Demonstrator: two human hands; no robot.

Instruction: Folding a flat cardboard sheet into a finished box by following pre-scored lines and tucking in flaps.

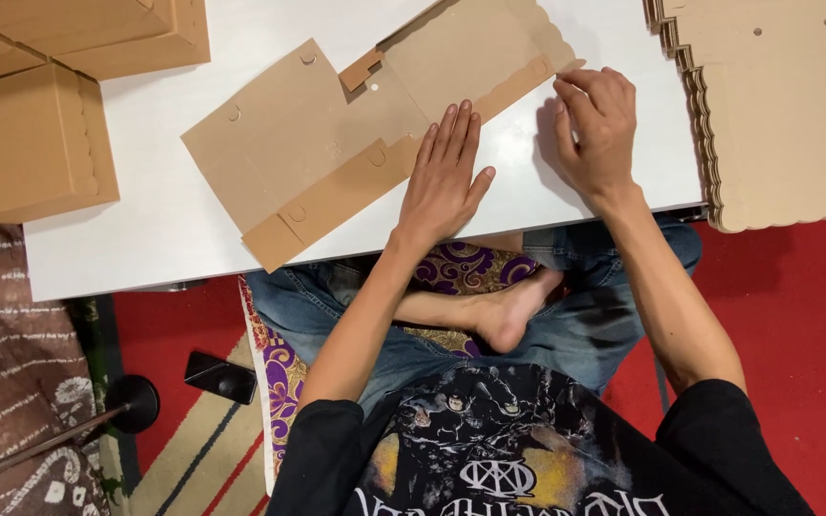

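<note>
A flat brown cardboard box blank lies unfolded on the low white table, with die-cut slots and scalloped edges. My left hand lies palm down on its near edge, fingers straight and together, pinning it to the table. My right hand pinches the narrow flap at the blank's right end between thumb and fingertips.
A thick stack of flat cardboard blanks fills the table's right side. Folded cardboard boxes stand at the upper left. On the patterned floor mat below lie a black phone and a black stand base.
</note>
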